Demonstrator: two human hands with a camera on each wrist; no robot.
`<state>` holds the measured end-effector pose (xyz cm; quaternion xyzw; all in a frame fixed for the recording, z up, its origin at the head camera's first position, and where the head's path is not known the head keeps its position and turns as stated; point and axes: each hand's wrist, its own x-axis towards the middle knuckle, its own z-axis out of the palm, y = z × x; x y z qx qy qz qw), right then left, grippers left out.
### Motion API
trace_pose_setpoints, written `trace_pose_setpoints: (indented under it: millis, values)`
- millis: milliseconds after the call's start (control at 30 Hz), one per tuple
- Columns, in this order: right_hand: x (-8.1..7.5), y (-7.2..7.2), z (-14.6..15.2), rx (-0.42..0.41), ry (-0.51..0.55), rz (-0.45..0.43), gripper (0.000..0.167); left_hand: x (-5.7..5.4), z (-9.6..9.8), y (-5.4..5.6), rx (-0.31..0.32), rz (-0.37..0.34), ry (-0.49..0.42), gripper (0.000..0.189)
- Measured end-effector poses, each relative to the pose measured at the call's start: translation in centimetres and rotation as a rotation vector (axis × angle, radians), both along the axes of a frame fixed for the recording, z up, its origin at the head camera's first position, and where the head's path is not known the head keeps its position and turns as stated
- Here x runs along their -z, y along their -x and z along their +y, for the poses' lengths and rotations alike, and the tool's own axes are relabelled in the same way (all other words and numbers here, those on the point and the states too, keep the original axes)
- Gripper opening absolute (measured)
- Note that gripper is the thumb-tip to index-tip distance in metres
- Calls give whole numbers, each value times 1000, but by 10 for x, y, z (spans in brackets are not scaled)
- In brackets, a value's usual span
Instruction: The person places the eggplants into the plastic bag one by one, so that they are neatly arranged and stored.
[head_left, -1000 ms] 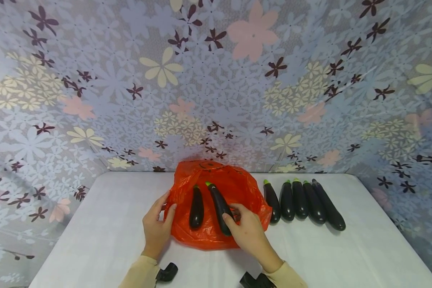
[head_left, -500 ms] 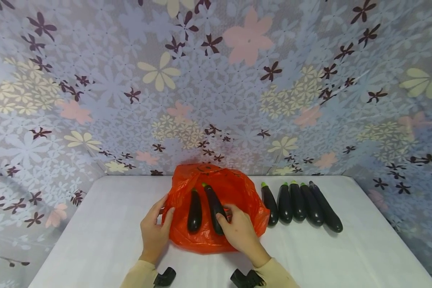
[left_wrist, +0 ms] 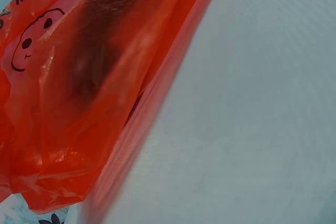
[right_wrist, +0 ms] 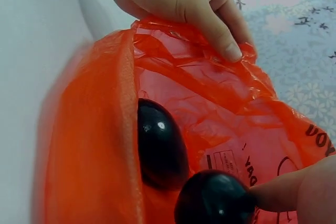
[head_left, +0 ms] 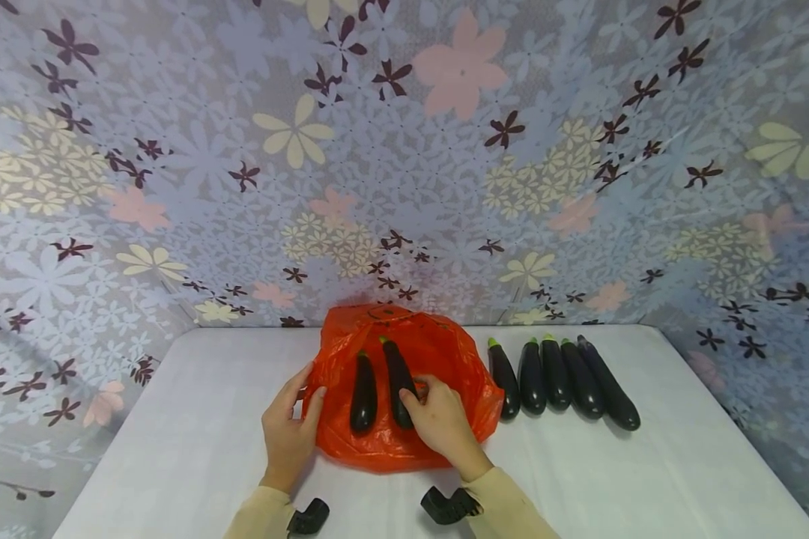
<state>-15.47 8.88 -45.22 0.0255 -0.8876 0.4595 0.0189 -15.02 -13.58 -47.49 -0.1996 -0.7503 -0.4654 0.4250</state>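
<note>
A red plastic bag (head_left: 371,455) lies open-mouthed on the table, with two dark eggplants in its mouth. My left hand (head_left: 290,438) holds the bag's left edge; the right wrist view shows its thumb (right_wrist: 231,51) inside the rim. My right hand (head_left: 443,423) grips the right-hand eggplant (head_left: 395,370) near its rounded lower end, the green stem end pointing away into the bag. Beside it on the left lies the other eggplant (head_left: 363,400), untouched. In the left wrist view a dark shape (left_wrist: 100,51) shows through the bag's film.
Several more eggplants (head_left: 558,378) lie in a row on the white table (head_left: 688,464), right of the bag, stems pointing away. A floral cloth (head_left: 404,187) stands behind the table and along its sides. Black wrist devices (head_left: 310,516) sit at both cuffs.
My right hand has moved left and slightly farther into the bag with its eggplant, which now lies closer to the other one. The left hand keeps its hold on the bag.
</note>
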Motion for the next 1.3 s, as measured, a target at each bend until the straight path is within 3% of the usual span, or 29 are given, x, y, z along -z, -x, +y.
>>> trace_pose_setpoints:
  millis: [233,467,567,667,933,1300]
  values:
    - [3,8,-6,2,2,-26,43,2,-1,3,-5,-8,-2,59]
    - [7,13,-11,23,-17,-72,42,26,-9,17,-13,-19,2,64]
    - [9,15,-12,20,-12,-76,42,30,-10,19,-10,-15,2,65]
    - [11,17,-13,17,-10,-75,41,25,-8,16,-7,-14,-1,64]
    - [17,20,-15,28,-32,-86,40,-3,1,0,10,-2,-8,58]
    - [21,21,-16,3,-60,-48,40,-6,1,-1,3,13,-10,55]
